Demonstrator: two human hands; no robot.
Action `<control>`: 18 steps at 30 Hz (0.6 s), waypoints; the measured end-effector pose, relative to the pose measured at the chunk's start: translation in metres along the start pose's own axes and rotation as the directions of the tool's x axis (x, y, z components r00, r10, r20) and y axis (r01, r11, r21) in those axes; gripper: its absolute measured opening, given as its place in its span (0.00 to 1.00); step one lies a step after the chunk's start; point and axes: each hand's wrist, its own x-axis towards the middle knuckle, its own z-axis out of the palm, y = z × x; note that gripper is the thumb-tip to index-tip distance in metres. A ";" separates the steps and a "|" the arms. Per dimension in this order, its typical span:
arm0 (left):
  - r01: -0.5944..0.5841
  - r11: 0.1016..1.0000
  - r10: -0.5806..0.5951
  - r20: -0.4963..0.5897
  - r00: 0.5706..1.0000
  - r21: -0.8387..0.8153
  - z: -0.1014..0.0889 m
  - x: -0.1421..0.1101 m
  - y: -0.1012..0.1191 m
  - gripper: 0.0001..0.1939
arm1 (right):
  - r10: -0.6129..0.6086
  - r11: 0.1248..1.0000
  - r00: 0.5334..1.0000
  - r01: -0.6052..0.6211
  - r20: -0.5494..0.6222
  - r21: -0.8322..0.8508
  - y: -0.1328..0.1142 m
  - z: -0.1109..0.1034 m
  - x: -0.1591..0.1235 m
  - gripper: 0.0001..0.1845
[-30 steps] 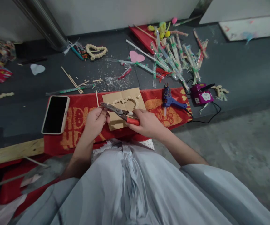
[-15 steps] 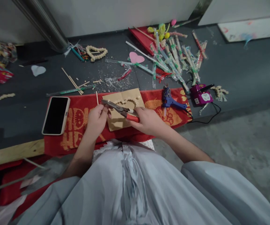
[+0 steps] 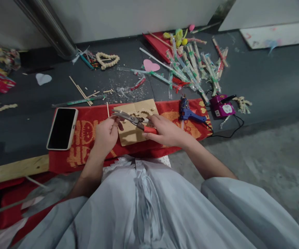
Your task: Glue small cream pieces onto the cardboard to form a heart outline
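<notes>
My right hand (image 3: pixel 168 130) is wrapped round a pair of pliers (image 3: pixel 132 119). One handle is red; the other looks whitish where it shows. The metal jaws point left and reach the fingertips of my left hand (image 3: pixel 107 134). That hand is closed in a pinch, with a thin wooden stick (image 3: pixel 108 110) standing up from it. Its fingers hide the stick's lower end, and I cannot tell whether the jaws touch it. Beneath the pliers lies a tan board (image 3: pixel 131 139), bearing a curved outline of small pale pieces (image 3: pixel 145 111), partly covered by the pliers.
A red towel (image 3: pixel 84 138) lies under the board, with a phone (image 3: pixel 62 128) at left and a blue glue gun (image 3: pixel 192 116) at right. Behind are loose sticks (image 3: pixel 80 91), wrapped stick bundles (image 3: pixel 193 60), a bead-edged heart (image 3: pixel 108 60) and a purple box (image 3: pixel 222 106).
My right hand has shifted slightly right, and the pliers' handles look a little farther apart. My left hand has stayed nearly in place with the stick.
</notes>
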 end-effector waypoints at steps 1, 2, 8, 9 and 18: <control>-0.006 1.000 0.006 -0.002 1.000 -0.016 -0.001 -0.001 0.000 0.16 | -0.004 1.000 1.000 0.004 -0.004 -0.004 -0.001 -0.001 0.000 0.22; -0.010 1.000 0.010 -0.013 1.000 -0.020 -0.001 -0.001 0.001 0.15 | 0.001 1.000 1.000 -0.001 -0.007 -0.009 -0.002 -0.001 0.000 0.22; 0.048 0.999 -0.049 -0.032 0.998 -0.021 0.001 0.000 0.000 0.14 | 0.108 0.992 0.994 -0.107 0.010 -0.062 -0.013 0.002 0.002 0.20; 0.058 0.998 -0.058 -0.025 0.998 -0.026 0.002 0.000 0.000 0.14 | 0.117 0.990 0.993 -0.115 0.012 -0.075 -0.014 0.003 0.002 0.20; 0.053 0.995 -0.049 0.047 0.998 -0.080 0.001 0.017 -0.005 0.15 | 0.141 0.986 0.988 -0.134 0.070 -0.103 -0.008 -0.007 0.013 0.24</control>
